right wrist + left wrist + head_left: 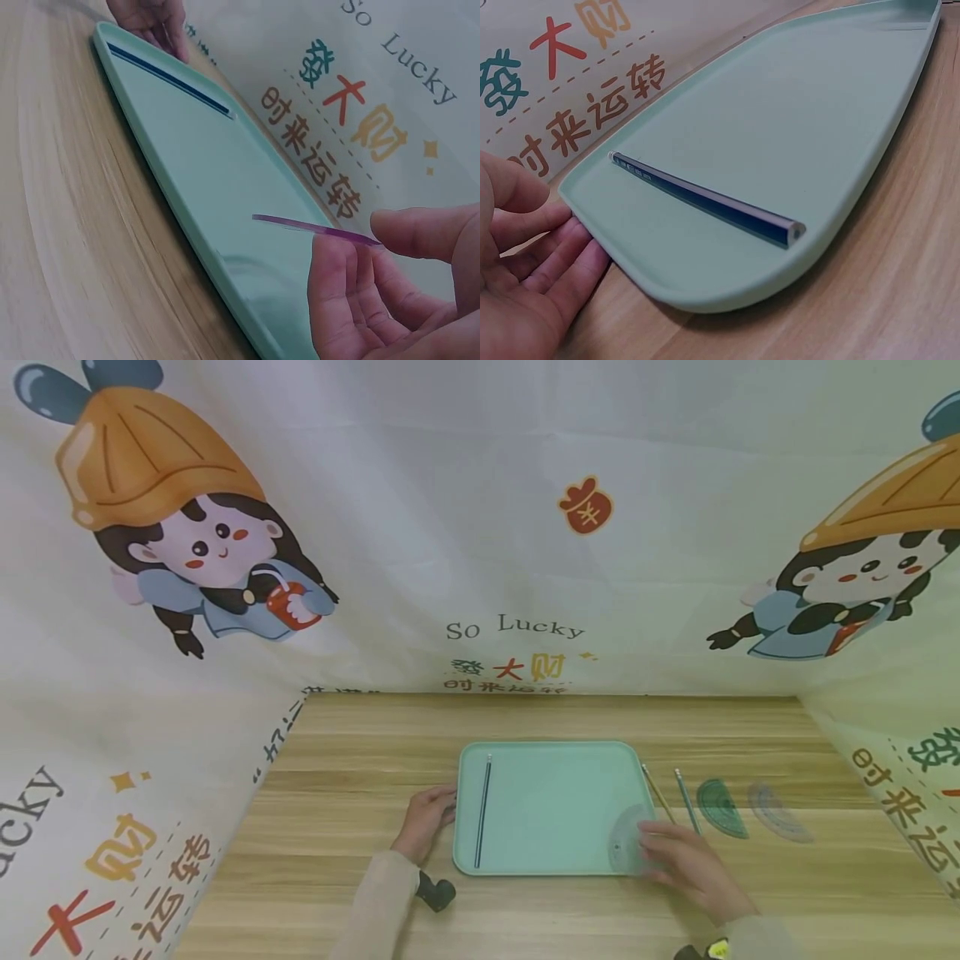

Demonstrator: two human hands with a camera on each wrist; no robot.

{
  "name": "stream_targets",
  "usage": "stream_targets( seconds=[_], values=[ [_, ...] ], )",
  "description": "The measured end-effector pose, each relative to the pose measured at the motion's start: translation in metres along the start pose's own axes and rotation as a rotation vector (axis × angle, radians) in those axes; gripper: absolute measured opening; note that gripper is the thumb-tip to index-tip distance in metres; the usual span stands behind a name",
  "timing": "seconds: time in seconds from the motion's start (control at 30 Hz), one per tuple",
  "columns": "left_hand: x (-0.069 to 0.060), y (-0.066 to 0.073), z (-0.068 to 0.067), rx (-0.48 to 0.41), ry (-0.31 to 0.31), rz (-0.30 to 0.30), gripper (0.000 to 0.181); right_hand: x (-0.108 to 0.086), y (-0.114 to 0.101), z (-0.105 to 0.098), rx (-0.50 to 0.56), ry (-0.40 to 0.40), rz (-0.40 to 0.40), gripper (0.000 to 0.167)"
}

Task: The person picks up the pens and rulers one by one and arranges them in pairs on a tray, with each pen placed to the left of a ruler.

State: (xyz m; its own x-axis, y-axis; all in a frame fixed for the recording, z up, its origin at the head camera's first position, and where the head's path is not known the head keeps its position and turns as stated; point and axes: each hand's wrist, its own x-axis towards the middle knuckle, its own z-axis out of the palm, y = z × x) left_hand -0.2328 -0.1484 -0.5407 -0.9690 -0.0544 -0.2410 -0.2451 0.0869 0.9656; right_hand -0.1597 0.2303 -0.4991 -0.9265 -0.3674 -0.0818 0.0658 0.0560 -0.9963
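A mint-green tray (555,802) lies on the wooden table with a dark blue pencil (483,810) along its left side. My left hand (425,823) touches the tray's left edge with relaxed fingers, the thumb raised apart in the left wrist view. Over the tray's lower right corner, my right hand (693,867) pinches a clear protractor (622,845) between thumb and fingers. Seen nearly edge-on in the right wrist view, the same protractor (300,224) looks purplish and is held above the tray surface.
To the right of the tray lie a yellowish pencil (658,792), a blue-green pencil (686,800), a green protractor (722,808) and another clear protractor (778,812). A printed cloth (517,552) hangs behind the table and along both sides.
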Motion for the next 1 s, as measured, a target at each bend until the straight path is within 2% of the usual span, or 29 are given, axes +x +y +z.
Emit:
stream_targets(
  seconds=[0.03, 0.07, 0.1, 0.2, 0.37, 0.63, 1.0],
  values=[
    [0.0, 0.0, 0.0, -0.001, 0.0, 0.001, 0.035, 0.003, -0.001, 0.004, 0.041, 0.038, 0.075, 0.026],
    [0.0, 0.0, 0.0, -0.003, 0.003, -0.002, 0.035, 0.006, -0.001, 0.007, 0.019, 0.074, 0.106, 0.032],
    [0.0, 0.0, 0.0, -0.005, 0.003, 0.0, 0.035, 0.008, -0.004, 0.012, 0.119, 0.16, 0.24, 0.036],
    [0.0, 0.0, 0.0, -0.009, 0.001, -0.001, 0.035, 0.017, -0.006, 0.021, 0.096, 0.239, 0.333, 0.05],
    [0.0, -0.001, -0.001, -0.008, -0.016, 0.001, 0.036, 0.026, -0.007, 0.03, 0.061, 0.246, 0.331, 0.055],
    [0.002, -0.003, -0.001, -0.015, -0.007, 0.002, 0.035, 0.039, -0.009, 0.039, 0.1, 0.251, 0.326, 0.053],
    [0.003, -0.003, -0.002, -0.008, -0.015, 0.004, 0.035, 0.053, -0.01, 0.049, 0.118, 0.216, 0.306, 0.051]
  ],
)
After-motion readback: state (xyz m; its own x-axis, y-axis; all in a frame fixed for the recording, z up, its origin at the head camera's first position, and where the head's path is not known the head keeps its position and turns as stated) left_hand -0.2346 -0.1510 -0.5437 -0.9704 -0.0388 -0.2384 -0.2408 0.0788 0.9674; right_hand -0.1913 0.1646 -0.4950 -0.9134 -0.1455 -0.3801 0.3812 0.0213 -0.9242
